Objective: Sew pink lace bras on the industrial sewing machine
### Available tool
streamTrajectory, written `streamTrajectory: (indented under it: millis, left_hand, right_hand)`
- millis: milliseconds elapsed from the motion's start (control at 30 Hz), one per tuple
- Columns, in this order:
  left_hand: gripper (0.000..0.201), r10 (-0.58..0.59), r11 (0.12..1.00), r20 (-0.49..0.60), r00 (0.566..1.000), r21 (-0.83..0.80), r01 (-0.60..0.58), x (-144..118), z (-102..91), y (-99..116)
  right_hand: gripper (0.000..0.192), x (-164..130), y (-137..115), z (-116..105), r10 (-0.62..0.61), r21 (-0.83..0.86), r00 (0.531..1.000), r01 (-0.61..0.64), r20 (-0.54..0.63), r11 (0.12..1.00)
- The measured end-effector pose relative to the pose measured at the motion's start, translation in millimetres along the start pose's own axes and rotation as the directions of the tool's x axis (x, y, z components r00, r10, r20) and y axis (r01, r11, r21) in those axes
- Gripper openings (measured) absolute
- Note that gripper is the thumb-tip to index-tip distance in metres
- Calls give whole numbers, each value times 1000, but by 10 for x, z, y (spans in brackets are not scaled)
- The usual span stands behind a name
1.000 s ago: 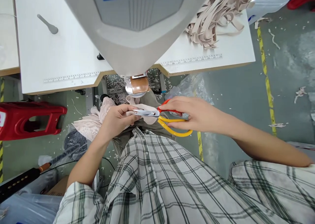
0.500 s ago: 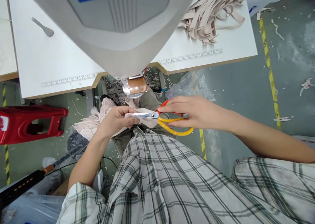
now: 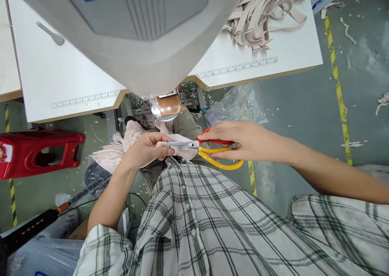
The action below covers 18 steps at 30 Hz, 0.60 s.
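Note:
My left hand [image 3: 145, 149] pinches a pale pink lace fabric piece [image 3: 121, 146] just above my lap. My right hand [image 3: 243, 140] grips scissors [image 3: 209, 150] with one red and one yellow handle. The steel blades point left and meet the fabric edge right at my left fingertips. More of the lace hangs down to the left of my left hand. A grey sewing machine head [image 3: 146, 37] looms over both hands, with its copper-coloured foot part [image 3: 168, 105] just above the fabric.
A white sewing table [image 3: 60, 77] with printed rulers carries a heap of beige strips [image 3: 261, 13] at the right. A red plastic stool [image 3: 39, 148] lies at the left. A clear plastic bag [image 3: 234, 106] and scraps lie on the grey floor with yellow tape lines.
The scissor handles have come closer together and the blades have closed on the fabric edge. Both hands stay in nearly the same place; the view has shifted slightly.

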<state>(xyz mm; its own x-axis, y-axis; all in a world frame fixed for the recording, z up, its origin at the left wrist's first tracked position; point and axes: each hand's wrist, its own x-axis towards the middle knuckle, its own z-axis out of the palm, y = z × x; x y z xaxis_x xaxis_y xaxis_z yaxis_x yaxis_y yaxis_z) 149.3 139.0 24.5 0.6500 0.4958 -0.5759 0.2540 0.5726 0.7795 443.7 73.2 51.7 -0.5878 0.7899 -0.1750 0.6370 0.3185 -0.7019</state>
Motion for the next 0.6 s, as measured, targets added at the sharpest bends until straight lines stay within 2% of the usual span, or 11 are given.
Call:
streamTrajectory:
  millis: [100, 267, 333, 433, 500, 600]
  left_hand:
    - [19, 30, 999, -29, 999, 26, -29, -25, 14, -3]
    - [20, 53, 998, -76, 996, 36, -50, -57, 8, -12]
    - [22, 54, 998, -96, 994, 33, -51, -54, 10, -17]
    - [26, 46, 999, -122, 991, 25, -43, -25, 23, -29]
    - [28, 44, 999, -123, 991, -2, -44, 10, 34, -45]
    - [32, 48, 996, -127, 991, -69, -58, 63, 48, -65]
  right_hand:
    - [45, -9, 36, -16, 58, 54, 998, -56, -30, 997]
    - [49, -115, 168, -17, 175, 198, 964, -134, -202, 971]
    - [51, -109, 264, -67, 271, 212, 920, -216, -282, 953]
    - [50, 63, 506, -279, 393, 149, 813, -365, -429, 919]
    - [49, 264, 702, -489, 410, 34, 747, -462, -524, 886]
    - [58, 540, 824, -711, 360, -178, 721, -552, -592, 814]
